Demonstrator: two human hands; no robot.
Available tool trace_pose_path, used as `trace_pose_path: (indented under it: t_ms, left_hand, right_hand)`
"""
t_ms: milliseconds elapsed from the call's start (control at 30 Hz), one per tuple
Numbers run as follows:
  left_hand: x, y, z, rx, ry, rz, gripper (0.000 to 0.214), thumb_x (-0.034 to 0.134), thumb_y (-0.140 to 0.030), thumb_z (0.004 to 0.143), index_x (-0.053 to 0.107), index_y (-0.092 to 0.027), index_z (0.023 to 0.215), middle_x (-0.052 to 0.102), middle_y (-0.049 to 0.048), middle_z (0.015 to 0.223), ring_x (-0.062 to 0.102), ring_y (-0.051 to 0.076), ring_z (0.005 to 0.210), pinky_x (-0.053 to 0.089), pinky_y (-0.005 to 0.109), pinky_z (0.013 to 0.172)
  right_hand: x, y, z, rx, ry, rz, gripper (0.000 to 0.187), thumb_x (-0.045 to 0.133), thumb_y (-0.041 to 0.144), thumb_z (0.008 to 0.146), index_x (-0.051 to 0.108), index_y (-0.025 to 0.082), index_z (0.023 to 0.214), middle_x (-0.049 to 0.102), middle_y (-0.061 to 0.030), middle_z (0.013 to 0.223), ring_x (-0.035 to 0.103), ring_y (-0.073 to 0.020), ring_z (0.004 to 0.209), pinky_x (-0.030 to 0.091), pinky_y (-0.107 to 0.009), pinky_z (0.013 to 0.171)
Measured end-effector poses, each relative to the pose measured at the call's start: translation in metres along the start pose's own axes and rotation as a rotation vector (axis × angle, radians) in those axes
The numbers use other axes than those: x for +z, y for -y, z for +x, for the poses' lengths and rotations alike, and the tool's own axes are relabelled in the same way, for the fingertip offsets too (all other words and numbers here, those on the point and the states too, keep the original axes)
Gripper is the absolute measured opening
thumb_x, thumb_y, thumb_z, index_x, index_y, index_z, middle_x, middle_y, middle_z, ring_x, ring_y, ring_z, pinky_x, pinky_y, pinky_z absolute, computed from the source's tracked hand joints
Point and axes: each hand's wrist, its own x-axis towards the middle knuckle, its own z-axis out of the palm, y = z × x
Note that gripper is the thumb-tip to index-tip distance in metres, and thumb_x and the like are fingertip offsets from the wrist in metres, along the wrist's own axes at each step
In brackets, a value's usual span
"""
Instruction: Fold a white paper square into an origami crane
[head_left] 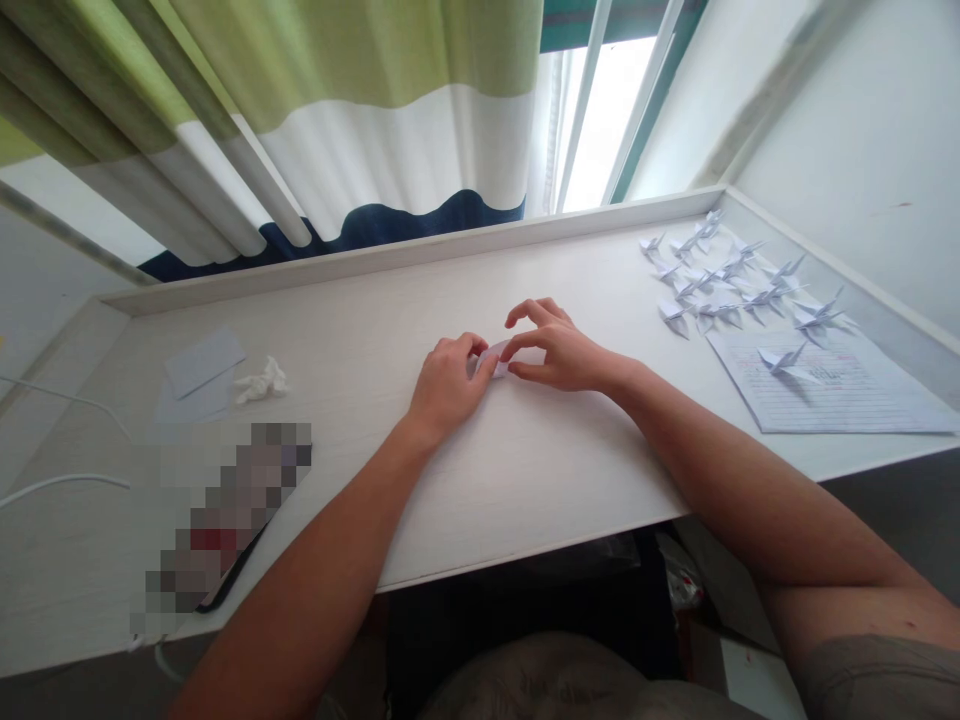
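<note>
A small folded piece of white paper [493,352] rests on the desk between my two hands, partly hidden by the fingers. My left hand [452,378] is closed on its left side, with the thumb laid along the near edge. At the right side, my right hand [559,345] pinches the paper between thumb and index finger, while its other fingers are raised and bent. Several folded white paper cranes [724,275] stand in a group at the far right of the desk. One more crane [781,360] sits on a lined sheet of paper [847,405].
On the left lie flat paper pieces [204,365], a crumpled white tissue [261,381] and a blurred, phone-like object [232,520]. White cables [67,480] run in from the left edge. A raised rim [420,250] borders the white desk [360,320], with a curtain [390,120] behind.
</note>
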Motion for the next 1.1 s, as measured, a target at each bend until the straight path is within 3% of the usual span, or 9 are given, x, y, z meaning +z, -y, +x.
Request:
trace_pose_path:
  t_ms: [100, 233, 533, 733, 900, 1100]
  left_hand:
    - [-0.014, 0.007, -0.006, 0.108, 0.099, -0.022, 0.031, 0.063, -0.043, 0.103, 0.071, -0.024, 0.127, 0.076, 0.0077, 0.130, 0.067, 0.027, 0.126, 0.051, 0.043, 0.111]
    - [-0.025, 0.017, -0.006, 0.149, 0.165, -0.078, 0.036, 0.068, -0.045, 0.100, 0.073, -0.028, 0.132, 0.077, 0.0048, 0.133, 0.070, 0.025, 0.124, 0.054, 0.041, 0.111]
    - [-0.022, 0.029, -0.001, 0.208, 0.183, -0.160, 0.018, 0.067, -0.037, 0.099, 0.084, -0.032, 0.104, 0.081, 0.0005, 0.129, 0.073, 0.026, 0.127, 0.053, 0.044, 0.119]
    - [-0.020, 0.034, 0.000, 0.187, 0.143, -0.219, 0.019, 0.072, -0.042, 0.097, 0.086, -0.029, 0.101, 0.084, 0.0032, 0.119, 0.076, 0.028, 0.123, 0.057, 0.045, 0.113]
    - [-0.018, 0.036, 0.002, 0.210, 0.113, -0.208, 0.020, 0.075, -0.044, 0.095, 0.087, -0.028, 0.096, 0.084, 0.0054, 0.115, 0.078, 0.030, 0.116, 0.058, 0.045, 0.109]
    - [-0.019, 0.034, 0.001, 0.180, 0.093, -0.186, 0.016, 0.076, -0.040, 0.094, 0.086, -0.028, 0.098, 0.084, 0.0045, 0.118, 0.078, 0.028, 0.113, 0.058, 0.043, 0.107]
  right_hand:
    - [-0.002, 0.002, -0.001, -0.041, 0.031, -0.022, 0.013, 0.071, 0.030, 0.096, 0.084, 0.028, 0.097, 0.063, -0.0105, 0.139, 0.048, -0.0363, 0.135, 0.039, -0.060, 0.116]
    - [-0.002, 0.005, 0.000, -0.063, 0.091, -0.007, 0.016, 0.068, 0.029, 0.099, 0.084, 0.026, 0.099, 0.069, -0.0108, 0.132, 0.053, -0.0346, 0.130, 0.041, -0.057, 0.115]
    - [-0.006, -0.002, 0.001, -0.011, 0.187, 0.081, 0.019, 0.064, 0.025, 0.100, 0.082, 0.022, 0.107, 0.078, -0.0101, 0.111, 0.069, -0.0269, 0.104, 0.050, -0.044, 0.097]
    - [-0.009, -0.017, 0.000, -0.021, 0.141, 0.194, 0.020, 0.068, 0.035, 0.099, 0.085, 0.024, 0.102, 0.080, -0.0093, 0.112, 0.069, -0.0254, 0.104, 0.050, -0.041, 0.096]
    - [-0.010, -0.018, 0.000, 0.063, 0.113, 0.334, 0.023, 0.073, 0.042, 0.094, 0.085, 0.023, 0.098, 0.079, -0.0093, 0.110, 0.071, -0.0261, 0.099, 0.052, -0.042, 0.092]
    - [-0.016, -0.013, -0.001, 0.048, 0.015, 0.295, 0.019, 0.072, 0.040, 0.093, 0.083, 0.024, 0.093, 0.079, -0.0076, 0.102, 0.070, -0.0255, 0.095, 0.051, -0.042, 0.089]
